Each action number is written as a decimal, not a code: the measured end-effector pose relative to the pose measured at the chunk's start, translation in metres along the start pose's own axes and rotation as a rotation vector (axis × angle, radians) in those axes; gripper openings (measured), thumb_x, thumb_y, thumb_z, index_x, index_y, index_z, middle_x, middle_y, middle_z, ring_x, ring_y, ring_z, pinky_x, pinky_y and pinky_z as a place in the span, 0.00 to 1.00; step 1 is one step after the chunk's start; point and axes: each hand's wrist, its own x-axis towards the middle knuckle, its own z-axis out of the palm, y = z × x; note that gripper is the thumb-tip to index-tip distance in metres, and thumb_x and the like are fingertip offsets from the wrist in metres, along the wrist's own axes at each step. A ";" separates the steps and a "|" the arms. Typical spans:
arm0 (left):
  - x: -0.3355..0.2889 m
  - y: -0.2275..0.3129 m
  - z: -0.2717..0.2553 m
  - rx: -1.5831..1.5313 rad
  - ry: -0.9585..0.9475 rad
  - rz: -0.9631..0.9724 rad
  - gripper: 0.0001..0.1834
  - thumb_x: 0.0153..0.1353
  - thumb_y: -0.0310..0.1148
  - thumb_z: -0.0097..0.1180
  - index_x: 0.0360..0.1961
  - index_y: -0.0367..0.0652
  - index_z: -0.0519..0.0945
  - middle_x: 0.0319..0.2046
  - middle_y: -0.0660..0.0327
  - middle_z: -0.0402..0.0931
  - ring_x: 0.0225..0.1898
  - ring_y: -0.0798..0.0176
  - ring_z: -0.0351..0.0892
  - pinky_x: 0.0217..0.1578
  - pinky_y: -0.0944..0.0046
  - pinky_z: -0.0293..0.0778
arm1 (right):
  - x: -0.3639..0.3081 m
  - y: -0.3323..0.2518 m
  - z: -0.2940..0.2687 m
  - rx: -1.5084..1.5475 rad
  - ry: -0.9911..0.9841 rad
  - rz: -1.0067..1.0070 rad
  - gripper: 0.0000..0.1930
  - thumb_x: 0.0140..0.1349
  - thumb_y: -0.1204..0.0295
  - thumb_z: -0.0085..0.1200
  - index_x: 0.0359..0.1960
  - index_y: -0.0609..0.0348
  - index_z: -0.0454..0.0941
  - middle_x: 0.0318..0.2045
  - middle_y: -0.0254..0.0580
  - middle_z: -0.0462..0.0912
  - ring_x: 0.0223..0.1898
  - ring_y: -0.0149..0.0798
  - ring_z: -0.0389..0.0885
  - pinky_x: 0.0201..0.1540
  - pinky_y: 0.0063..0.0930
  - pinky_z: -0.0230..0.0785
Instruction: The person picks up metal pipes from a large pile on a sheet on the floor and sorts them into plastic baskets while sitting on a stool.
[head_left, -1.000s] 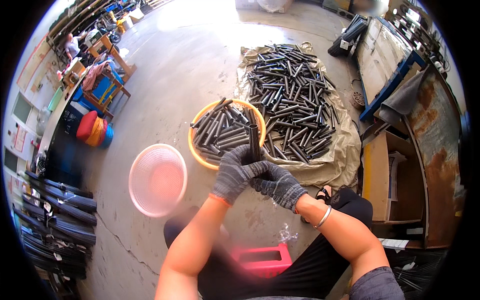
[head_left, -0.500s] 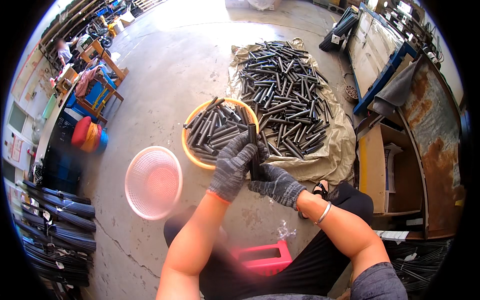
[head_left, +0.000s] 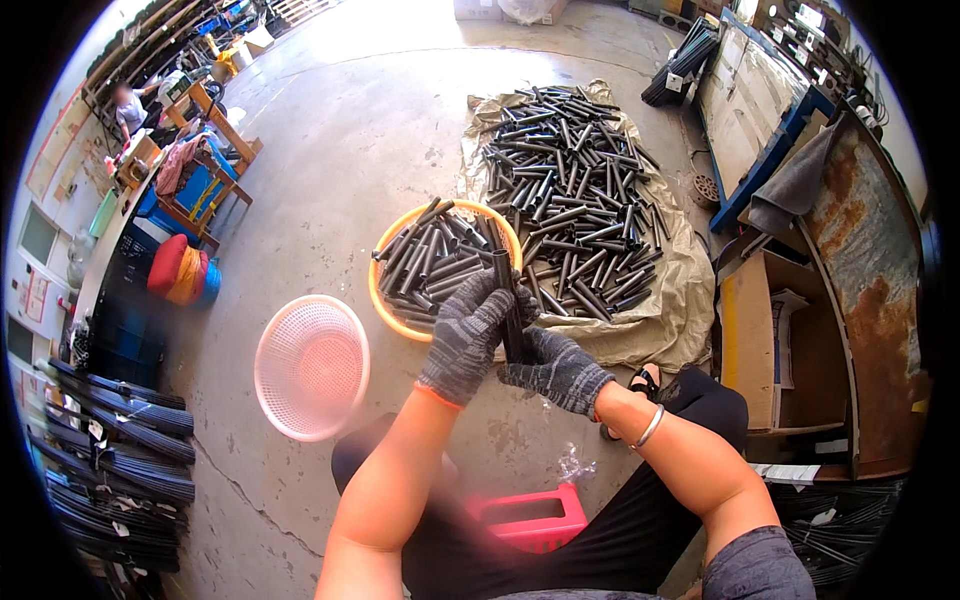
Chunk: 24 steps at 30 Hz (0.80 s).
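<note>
Holding a dark tube [head_left: 513, 328] upright, slightly tilted, in two gloved hands above the floor [head_left: 250, 240].
In the head view, the left hand [head_left: 463, 340] has its grip closed around the tube's middle, the open upper end showing above the glove; the right hand [head_left: 560, 370] touches the lower end with fingers partly curled, though I cannot tell how tightly that grip closes. The tube is just in front of an orange basket [head_left: 376, 292] filled with similar tubes. A pink basket [head_left: 330, 375] stands to its left, and a large heap [head_left: 580, 190] of tubes lies beyond on a tan cloth [head_left: 685, 325]. A pink stool [head_left: 566, 510] shows between the legs; an open cardboard box [head_left: 748, 350] stands to the right.
</note>
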 end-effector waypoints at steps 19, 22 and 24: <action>0.008 0.001 -0.019 -0.204 -0.015 0.038 0.13 0.65 0.26 0.47 0.50 0.37 0.71 0.36 0.58 0.77 0.37 0.62 0.78 0.42 0.64 0.77 | -0.004 0.002 0.005 0.358 -0.070 0.136 0.12 0.61 0.68 0.56 0.41 0.61 0.72 0.30 0.34 0.77 0.31 0.28 0.76 0.34 0.23 0.70; 0.004 0.002 -0.017 -0.164 -0.017 0.032 0.14 0.63 0.26 0.50 0.50 0.37 0.71 0.37 0.59 0.77 0.38 0.64 0.78 0.42 0.65 0.77 | -0.003 0.003 0.004 0.332 -0.042 0.109 0.11 0.60 0.69 0.57 0.39 0.62 0.72 0.28 0.35 0.77 0.29 0.28 0.75 0.33 0.23 0.70; 0.002 0.002 -0.015 -0.033 0.012 0.031 0.15 0.62 0.26 0.53 0.49 0.37 0.72 0.38 0.60 0.77 0.39 0.66 0.77 0.43 0.66 0.76 | -0.003 -0.001 0.004 0.311 0.000 0.108 0.11 0.59 0.70 0.58 0.38 0.62 0.72 0.27 0.35 0.77 0.29 0.28 0.75 0.32 0.23 0.69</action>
